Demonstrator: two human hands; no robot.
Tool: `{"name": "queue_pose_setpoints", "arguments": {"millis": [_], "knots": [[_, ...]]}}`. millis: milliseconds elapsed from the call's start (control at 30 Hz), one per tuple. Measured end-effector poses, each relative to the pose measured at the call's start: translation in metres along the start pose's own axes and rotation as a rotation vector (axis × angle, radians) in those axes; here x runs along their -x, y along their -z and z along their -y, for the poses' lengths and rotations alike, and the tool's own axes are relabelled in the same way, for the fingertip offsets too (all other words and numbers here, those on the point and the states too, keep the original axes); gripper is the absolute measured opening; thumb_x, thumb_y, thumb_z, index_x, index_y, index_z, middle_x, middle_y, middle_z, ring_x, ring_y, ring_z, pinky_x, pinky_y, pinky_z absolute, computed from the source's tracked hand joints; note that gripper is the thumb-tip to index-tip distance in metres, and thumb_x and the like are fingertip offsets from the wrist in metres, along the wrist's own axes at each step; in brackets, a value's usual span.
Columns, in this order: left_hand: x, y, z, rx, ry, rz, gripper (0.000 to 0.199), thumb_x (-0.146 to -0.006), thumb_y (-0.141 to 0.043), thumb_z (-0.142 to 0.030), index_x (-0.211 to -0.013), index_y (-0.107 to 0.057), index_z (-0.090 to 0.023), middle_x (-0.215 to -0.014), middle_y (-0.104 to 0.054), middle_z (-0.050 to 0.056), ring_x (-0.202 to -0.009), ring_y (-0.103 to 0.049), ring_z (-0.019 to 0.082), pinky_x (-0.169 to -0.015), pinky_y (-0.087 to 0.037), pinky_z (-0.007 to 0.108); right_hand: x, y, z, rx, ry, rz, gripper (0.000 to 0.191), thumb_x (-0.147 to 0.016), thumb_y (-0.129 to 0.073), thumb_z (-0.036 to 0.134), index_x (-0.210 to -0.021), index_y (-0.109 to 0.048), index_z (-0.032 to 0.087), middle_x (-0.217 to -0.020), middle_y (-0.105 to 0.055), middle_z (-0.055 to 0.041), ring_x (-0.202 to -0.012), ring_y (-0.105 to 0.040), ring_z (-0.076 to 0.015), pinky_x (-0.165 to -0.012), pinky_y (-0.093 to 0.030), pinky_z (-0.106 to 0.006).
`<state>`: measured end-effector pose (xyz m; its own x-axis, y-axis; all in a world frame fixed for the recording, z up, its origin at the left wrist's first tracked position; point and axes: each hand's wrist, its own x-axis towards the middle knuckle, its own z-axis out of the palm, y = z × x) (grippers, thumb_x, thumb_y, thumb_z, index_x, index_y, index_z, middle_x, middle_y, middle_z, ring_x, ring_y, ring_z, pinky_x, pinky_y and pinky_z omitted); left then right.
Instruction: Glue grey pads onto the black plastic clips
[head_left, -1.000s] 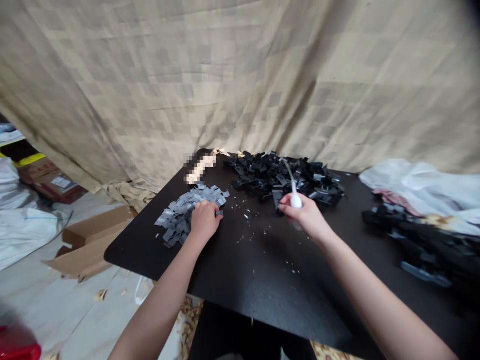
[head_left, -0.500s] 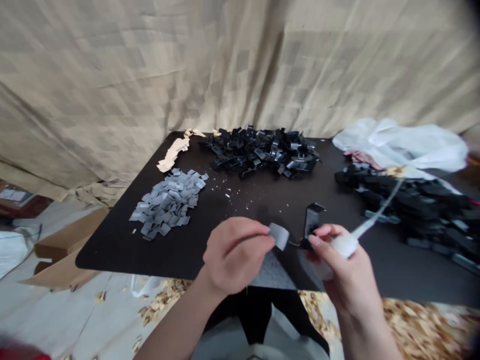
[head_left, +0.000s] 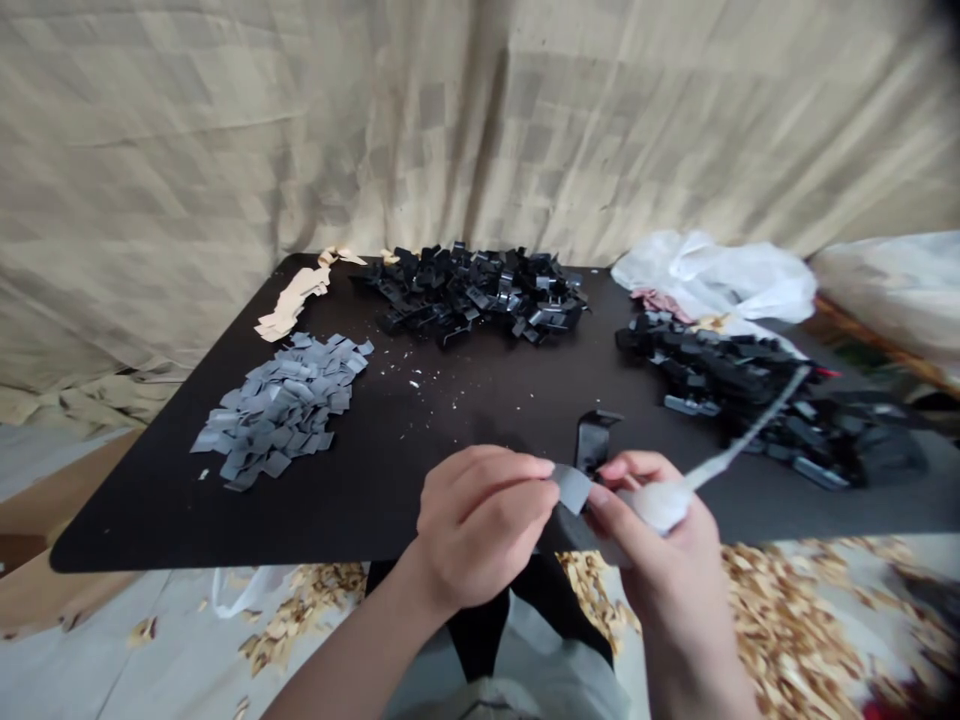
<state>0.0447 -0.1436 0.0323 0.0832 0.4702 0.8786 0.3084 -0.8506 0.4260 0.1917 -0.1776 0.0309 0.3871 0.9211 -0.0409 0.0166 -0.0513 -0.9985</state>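
My left hand (head_left: 480,525) pinches a small grey square piece (head_left: 572,488) between thumb and fingers, above the table's near edge. My right hand (head_left: 664,570) is shut around a soft white bulb (head_left: 658,505), whose thin white stem (head_left: 750,430) runs up to the right. A black plastic clip (head_left: 594,442) stands up from the fingers of my right hand and almost touches the grey square. Its lower end is hidden behind my fingers, so its grip is hard to judge.
On the black table (head_left: 135,525) lie a pile of grey squares (head_left: 277,410), a heap of black clips (head_left: 472,295), beige strips (head_left: 292,305) and small pale crumbs. Larger black parts (head_left: 735,400) lie right, by a white plastic bag (head_left: 712,275). Wood shavings (head_left: 780,620) cover the floor.
My left hand has left the grey pile and now holds a grey square. My right hand has come from the black heap with a clip. Both hands have risen toward me.
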Motion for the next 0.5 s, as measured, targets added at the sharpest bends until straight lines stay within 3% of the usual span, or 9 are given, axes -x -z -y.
{"name": "queue_pose_setpoints", "arguments": {"millis": [67,200,267,367,500], "knots": [[0.003,-0.003,-0.003,0.032,0.162,0.006,0.028,-0.068,-0.061,-0.001,-0.088,-0.059,-0.021,-0.081,-0.065,0.002,-0.075,-0.061,0.013,-0.068,-0.053,0.027,0.001,-0.001,0.0,0.009,0.009,-0.005,0.032,-0.06,-0.072,0.034,-0.081,-0.05,0.022,-0.067,-0.049,0.001,-0.052,-0.041,-0.0085,-0.047,-0.033,-0.022],[0.003,-0.009,-0.007,0.273,0.784,0.054,0.004,-0.075,-0.06,-0.018,-0.077,-0.057,-0.02,-0.076,-0.063,0.001,-0.072,-0.06,0.014,-0.067,-0.05,0.026,0.001,-0.005,-0.001,0.032,-0.026,0.029,0.031,-0.064,-0.069,0.035,-0.081,-0.048,0.021,-0.063,-0.047,0.002,-0.051,-0.039,-0.008,-0.047,-0.031,-0.021],[0.0,-0.012,-0.006,0.459,1.033,0.078,0.009,-0.076,-0.06,-0.025,-0.074,-0.056,-0.018,-0.081,-0.063,0.002,-0.076,-0.06,0.014,-0.067,-0.048,0.024,-0.002,-0.008,-0.004,0.065,-0.037,0.051,0.03,-0.065,-0.068,0.036,-0.081,-0.047,0.02,-0.062,-0.046,0.0023,-0.05,-0.038,-0.0078,-0.047,-0.031,-0.021],[-0.003,-0.016,-0.001,0.644,1.219,0.183,0.014,-0.075,-0.061,-0.029,-0.073,-0.054,-0.017,-0.078,-0.062,0.001,-0.075,-0.058,0.013,-0.067,-0.045,0.022,-0.007,-0.011,-0.011,0.119,-0.039,0.094,0.029,-0.065,-0.067,0.035,-0.079,-0.047,0.019,-0.061,-0.044,0.0034,-0.05,-0.038,-0.0072,-0.047,-0.032,-0.02],[0.004,-0.022,0.006,0.641,1.349,0.287,0.019,-0.075,-0.06,-0.034,-0.074,-0.05,-0.017,-0.063,-0.053,-0.003,-0.063,-0.051,0.01,-0.059,-0.042,0.02,-0.011,-0.017,-0.017,0.102,-0.056,0.134,0.03,-0.065,-0.066,0.034,-0.077,-0.044,0.018,-0.057,-0.042,0.0056,-0.046,-0.039,-0.0061,-0.043,-0.032,-0.018]]}}
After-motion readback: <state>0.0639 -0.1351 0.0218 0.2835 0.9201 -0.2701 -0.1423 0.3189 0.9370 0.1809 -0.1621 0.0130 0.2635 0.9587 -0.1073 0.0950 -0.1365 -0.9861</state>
